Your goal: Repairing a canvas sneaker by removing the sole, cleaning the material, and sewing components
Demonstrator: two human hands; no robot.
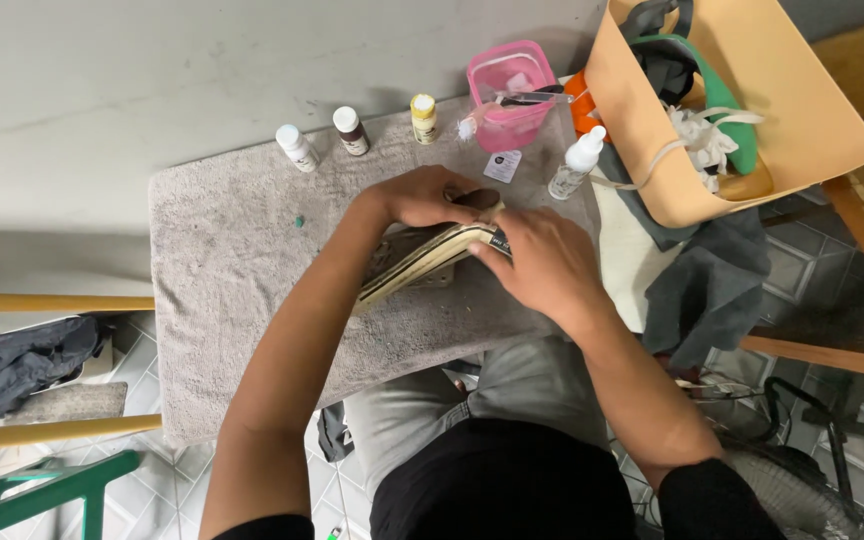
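A person seated at a small table covered with a grey towel (242,250) works on a shoe (422,262) lying on its side at the towel's middle, pale sole edge toward the camera. The left hand (422,195) curls over the shoe's top, gripping it. The right hand (542,265) is closed on the toe end, fingers pressed against the sole edge. The step in hand looks like cleaning or treating the sole rim. Continuing would call for a firm hold while the shoe is turned. Small bottles (352,130) and a pink tub (512,95) stand behind; a tan basket (802,120) sits right.
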